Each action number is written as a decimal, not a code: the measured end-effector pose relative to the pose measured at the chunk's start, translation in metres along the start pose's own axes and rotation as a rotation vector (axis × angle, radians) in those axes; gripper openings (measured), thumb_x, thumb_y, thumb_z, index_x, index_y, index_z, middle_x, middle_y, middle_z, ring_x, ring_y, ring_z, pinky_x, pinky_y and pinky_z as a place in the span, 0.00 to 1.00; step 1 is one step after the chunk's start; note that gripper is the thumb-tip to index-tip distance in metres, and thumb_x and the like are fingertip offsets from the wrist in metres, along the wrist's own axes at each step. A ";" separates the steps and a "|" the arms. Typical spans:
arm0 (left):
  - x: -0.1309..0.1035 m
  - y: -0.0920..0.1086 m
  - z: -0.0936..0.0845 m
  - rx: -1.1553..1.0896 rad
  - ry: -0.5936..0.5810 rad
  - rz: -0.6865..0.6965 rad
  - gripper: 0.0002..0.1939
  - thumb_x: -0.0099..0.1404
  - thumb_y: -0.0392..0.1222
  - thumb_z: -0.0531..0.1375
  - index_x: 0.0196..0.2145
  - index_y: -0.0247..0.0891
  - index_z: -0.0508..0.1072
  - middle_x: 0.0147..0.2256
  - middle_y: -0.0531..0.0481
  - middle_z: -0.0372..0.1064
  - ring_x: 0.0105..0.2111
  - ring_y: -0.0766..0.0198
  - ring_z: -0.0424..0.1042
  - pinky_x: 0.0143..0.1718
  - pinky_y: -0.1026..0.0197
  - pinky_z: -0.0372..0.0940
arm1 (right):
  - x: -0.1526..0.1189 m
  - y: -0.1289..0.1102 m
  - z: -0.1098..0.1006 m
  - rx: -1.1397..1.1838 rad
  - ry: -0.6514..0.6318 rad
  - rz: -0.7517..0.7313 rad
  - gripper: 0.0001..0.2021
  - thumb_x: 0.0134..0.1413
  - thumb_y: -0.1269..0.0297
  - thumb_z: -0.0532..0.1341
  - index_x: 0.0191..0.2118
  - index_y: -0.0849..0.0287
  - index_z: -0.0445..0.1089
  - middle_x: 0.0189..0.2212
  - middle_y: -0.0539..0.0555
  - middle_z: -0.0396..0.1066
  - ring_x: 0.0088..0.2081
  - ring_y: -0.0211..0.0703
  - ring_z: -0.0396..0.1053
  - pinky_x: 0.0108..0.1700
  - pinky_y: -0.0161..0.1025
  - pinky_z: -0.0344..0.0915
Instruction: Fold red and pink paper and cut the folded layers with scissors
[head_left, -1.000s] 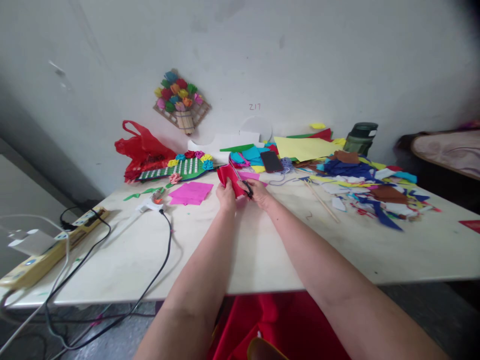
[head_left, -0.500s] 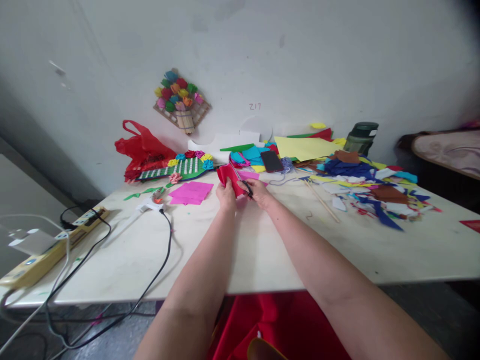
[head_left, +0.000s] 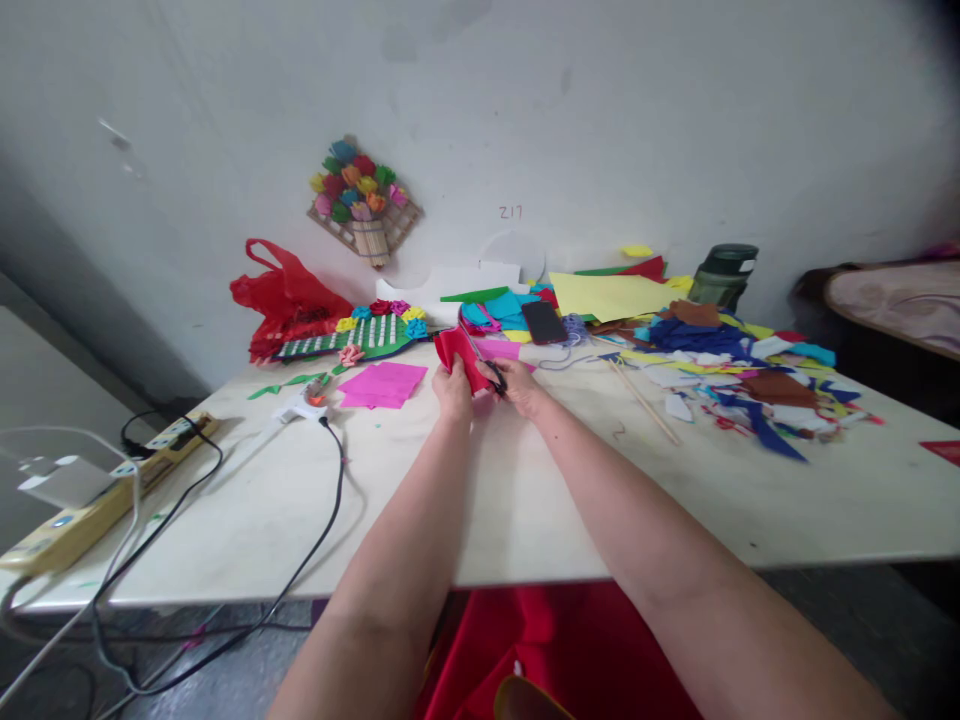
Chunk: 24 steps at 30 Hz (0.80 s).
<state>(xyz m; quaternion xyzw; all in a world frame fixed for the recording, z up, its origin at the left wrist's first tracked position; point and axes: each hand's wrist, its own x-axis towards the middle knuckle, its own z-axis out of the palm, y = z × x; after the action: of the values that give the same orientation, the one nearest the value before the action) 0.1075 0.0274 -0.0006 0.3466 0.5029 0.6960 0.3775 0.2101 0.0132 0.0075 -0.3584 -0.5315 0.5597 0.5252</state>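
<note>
My left hand (head_left: 453,388) is closed on a piece of red paper (head_left: 457,356), which looks folded and is held up above the table. In my right hand (head_left: 519,386) are scissors (head_left: 492,374) with dark handles, their blades pointing away from me along the red paper. Whether the blades are parted is too small to tell. Behind both hands lies pink paper (head_left: 498,349). To the left of my left hand are magenta paper sheets (head_left: 384,386). Farther back is a green board with colourful paper flowers (head_left: 382,335).
A white glue gun (head_left: 301,402) with a black cord lies at left, near a yellow power strip (head_left: 112,500). Behind the scissors rests a phone (head_left: 544,323). Wooden sticks (head_left: 645,402) and a heap of paper scraps (head_left: 750,370) spread at right, with a dark bottle (head_left: 723,276) behind.
The scissors and my right hand have shifted very slightly at the red paper. Everything else stays as it was.
</note>
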 end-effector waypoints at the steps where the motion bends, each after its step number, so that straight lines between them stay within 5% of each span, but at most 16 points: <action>1: -0.001 0.001 0.000 -0.002 -0.001 -0.006 0.12 0.58 0.47 0.54 0.30 0.34 0.69 0.20 0.52 0.63 0.17 0.69 0.61 0.19 0.67 0.55 | -0.001 -0.001 0.000 0.009 -0.003 0.008 0.17 0.35 0.54 0.68 0.23 0.59 0.63 0.12 0.44 0.60 0.14 0.30 0.56 0.14 0.28 0.53; 11: -0.002 0.000 0.002 -0.045 -0.047 0.001 0.12 0.56 0.47 0.56 0.29 0.34 0.69 0.22 0.50 0.66 0.20 0.67 0.65 0.22 0.66 0.59 | -0.007 -0.009 -0.001 -0.027 -0.022 -0.006 0.18 0.38 0.49 0.64 0.22 0.58 0.61 0.12 0.44 0.60 0.12 0.30 0.56 0.12 0.28 0.47; 24: -0.003 -0.003 0.001 -0.034 -0.097 0.025 0.15 0.55 0.50 0.56 0.32 0.33 0.70 0.23 0.49 0.67 0.21 0.65 0.67 0.23 0.65 0.61 | 0.003 0.002 -0.004 0.032 0.011 -0.061 0.17 0.36 0.52 0.67 0.22 0.58 0.62 0.12 0.43 0.59 0.13 0.30 0.54 0.15 0.29 0.53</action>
<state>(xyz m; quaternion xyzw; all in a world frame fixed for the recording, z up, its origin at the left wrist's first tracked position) 0.1100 0.0262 -0.0031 0.3795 0.4678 0.6916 0.3985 0.2134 0.0169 0.0052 -0.3368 -0.5302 0.5498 0.5506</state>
